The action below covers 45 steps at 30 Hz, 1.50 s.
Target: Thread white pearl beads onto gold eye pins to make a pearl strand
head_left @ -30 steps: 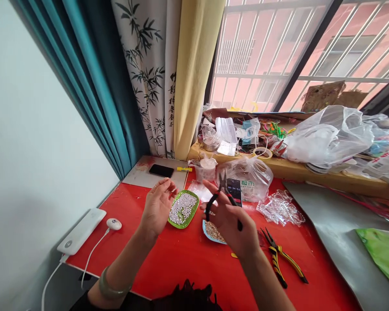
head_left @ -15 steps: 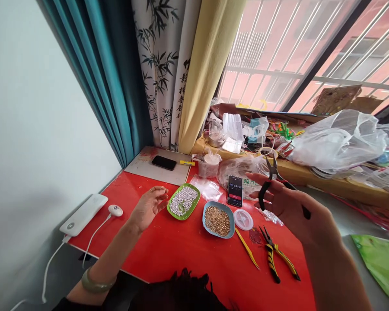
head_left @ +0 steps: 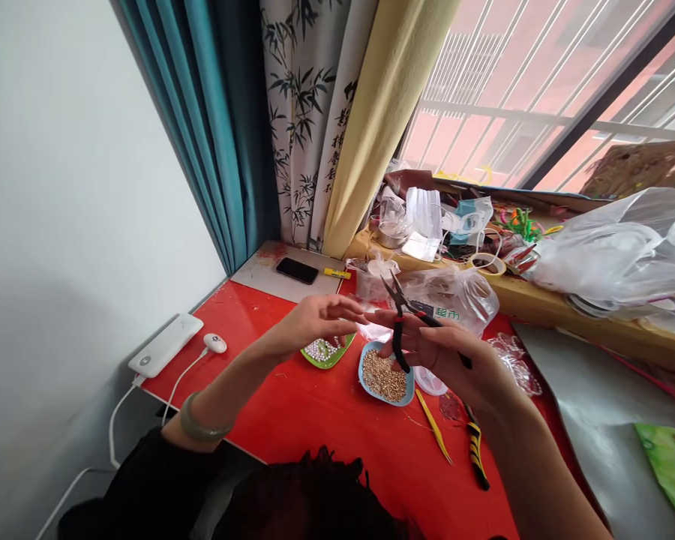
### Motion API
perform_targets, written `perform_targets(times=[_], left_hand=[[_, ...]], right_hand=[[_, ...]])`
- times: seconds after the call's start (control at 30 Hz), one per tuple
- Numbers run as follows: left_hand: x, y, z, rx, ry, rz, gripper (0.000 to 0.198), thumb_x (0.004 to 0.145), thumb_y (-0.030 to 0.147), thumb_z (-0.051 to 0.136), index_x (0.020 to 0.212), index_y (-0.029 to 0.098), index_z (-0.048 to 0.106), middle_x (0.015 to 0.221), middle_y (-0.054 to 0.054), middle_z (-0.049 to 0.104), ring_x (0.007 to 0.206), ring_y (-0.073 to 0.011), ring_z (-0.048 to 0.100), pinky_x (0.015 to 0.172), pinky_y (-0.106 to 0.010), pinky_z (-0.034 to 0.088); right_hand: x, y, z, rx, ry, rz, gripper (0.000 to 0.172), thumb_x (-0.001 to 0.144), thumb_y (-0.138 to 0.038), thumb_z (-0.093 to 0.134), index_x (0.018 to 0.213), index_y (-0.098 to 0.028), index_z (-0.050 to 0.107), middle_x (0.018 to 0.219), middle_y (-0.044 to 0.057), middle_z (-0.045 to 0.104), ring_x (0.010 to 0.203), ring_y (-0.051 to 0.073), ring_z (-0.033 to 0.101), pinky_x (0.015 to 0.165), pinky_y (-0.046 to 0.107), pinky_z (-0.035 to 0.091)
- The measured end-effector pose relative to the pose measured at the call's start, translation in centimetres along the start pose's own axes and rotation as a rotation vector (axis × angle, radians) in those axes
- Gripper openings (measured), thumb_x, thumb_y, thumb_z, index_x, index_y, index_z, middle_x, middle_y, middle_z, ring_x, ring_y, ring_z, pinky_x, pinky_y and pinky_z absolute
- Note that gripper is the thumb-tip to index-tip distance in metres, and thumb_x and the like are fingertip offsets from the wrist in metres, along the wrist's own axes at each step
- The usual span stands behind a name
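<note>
My right hand holds small black pliers, their jaws parted and pointing up and left. My left hand, fingers extended and apart, is raised over the green tray of silvery beads, close to the fingertips of my right hand. Nothing can be made out in it. Below the two hands sits a blue tray of gold-coloured pieces. A clear round lid is partly hidden behind my right hand. Yellow tweezers and yellow-black pliers lie nearer me on the red table.
At the left edge are a white power strip and a white round device with a cable. A phone and a yellow tube lie at the back. Plastic bags and a cluttered sill stand behind.
My left hand has moved right and up, and my right hand has moved left with the small pliers, so the two are now close together. The camera view has shifted slightly left.
</note>
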<state>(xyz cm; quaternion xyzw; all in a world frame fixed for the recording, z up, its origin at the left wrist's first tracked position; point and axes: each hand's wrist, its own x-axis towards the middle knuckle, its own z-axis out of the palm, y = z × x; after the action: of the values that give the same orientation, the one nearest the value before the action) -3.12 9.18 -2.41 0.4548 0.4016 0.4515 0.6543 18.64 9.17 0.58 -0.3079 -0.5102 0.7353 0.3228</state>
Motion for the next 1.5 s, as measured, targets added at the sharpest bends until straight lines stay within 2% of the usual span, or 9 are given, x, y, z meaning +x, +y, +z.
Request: perform_targets(times=[0.13,0.47,0.6,0.87,1.03,1.17,1.3,1.4,1.5], left_hand=[[2.0,-0.1,2.1,0.009,-0.140,-0.084,0.026,0.061,0.019,0.075,0.086,0.014,0.072,0.081,-0.014,0.071,0.051,-0.0152,0.060,0.047,-0.027,0.045],[3.5,-0.2,2.7,0.169,-0.310,-0.230,0.032,0.060,0.019,0.077,0.091,0.016,0.073,0.067,-0.002,0.063,0.051,-0.0094,0.051,0.045,-0.022,0.038],[4.0,-0.5,2.6,0.208,-0.290,-0.214,0.030,0.063,0.021,0.075,0.093,0.017,0.072,0.064,0.001,0.061,0.051,-0.0069,0.049,0.049,-0.022,0.036],[4.4,-0.4,2.4,0.297,-0.279,-0.118,0.007,0.064,0.022,0.072,0.063,0.015,0.070,0.060,-0.001,0.063,0.049,-0.0076,0.044,0.046,-0.024,0.028],[4.4,-0.5,2.8,0.283,-0.277,-0.065,0.003,0.061,0.017,0.073,0.061,0.016,0.070,0.060,-0.001,0.064,0.057,-0.0101,0.052,0.054,-0.024,0.035],[4.6,-0.6,2.7,0.218,-0.150,0.020,0.005,0.063,0.020,0.071,0.064,0.016,0.068,0.062,0.000,0.064,0.061,-0.0104,0.053,0.059,-0.024,0.038],[4.4,-0.4,2.6,0.114,-0.005,0.094,0.008,0.066,0.024,0.069,0.067,0.016,0.065,0.065,0.002,0.060,0.061,-0.0087,0.052,0.063,-0.024,0.041],[3.7,-0.4,3.0,0.054,0.017,0.091,0.011,0.065,0.025,0.070,0.067,0.016,0.065,0.063,0.003,0.059,0.059,-0.0080,0.053,0.063,-0.023,0.043],[2.8,-0.4,3.6,0.022,-0.001,0.061,0.011,0.064,0.024,0.071,0.067,0.015,0.066,0.062,0.003,0.060,0.057,-0.0078,0.053,0.061,-0.023,0.045]], right_hand=[[0.4,-0.3,0.4,0.009,-0.043,0.012,0.030,0.072,-0.032,0.058,0.095,-0.016,0.068,0.094,0.008,0.070,0.083,0.022,0.066,0.065,0.032,0.052],[-0.1,0.6,-0.8,0.087,0.015,0.030,0.031,0.072,-0.029,0.059,0.097,-0.012,0.065,0.098,0.011,0.068,0.084,0.020,0.065,0.062,0.028,0.051],[-0.1,1.1,-1.1,0.108,0.025,0.026,0.036,0.074,-0.030,0.058,0.103,-0.010,0.063,0.099,0.013,0.067,0.084,0.020,0.064,0.064,0.029,0.051],[0.1,1.0,-2.0,0.119,0.026,0.025,0.040,0.082,-0.032,0.050,0.116,-0.012,0.059,0.097,0.011,0.067,0.085,0.018,0.062,0.064,0.028,0.048],[-0.3,0.9,-2.4,0.119,0.087,-0.028,0.038,0.079,-0.034,0.054,0.110,-0.016,0.063,0.106,0.010,0.066,0.088,0.019,0.062,0.066,0.029,0.047],[-2.1,1.6,-2.2,0.083,0.153,-0.069,0.037,0.075,-0.037,0.061,0.108,-0.021,0.064,0.115,0.008,0.063,0.090,0.019,0.061,0.076,0.033,0.046],[-4.0,3.5,-1.6,0.022,0.204,-0.043,0.038,0.074,-0.034,0.064,0.111,-0.022,0.064,0.105,0.007,0.066,0.090,0.020,0.061,0.086,0.038,0.042],[-4.4,5.0,-0.9,-0.018,0.262,-0.012,0.037,0.077,-0.033,0.062,0.113,-0.023,0.063,0.099,0.006,0.067,0.092,0.021,0.059,0.090,0.041,0.038],[-4.1,5.5,-0.1,-0.037,0.301,-0.016,0.036,0.076,-0.035,0.064,0.112,-0.027,0.063,0.106,0.004,0.065,0.103,0.023,0.055,0.095,0.042,0.034]])
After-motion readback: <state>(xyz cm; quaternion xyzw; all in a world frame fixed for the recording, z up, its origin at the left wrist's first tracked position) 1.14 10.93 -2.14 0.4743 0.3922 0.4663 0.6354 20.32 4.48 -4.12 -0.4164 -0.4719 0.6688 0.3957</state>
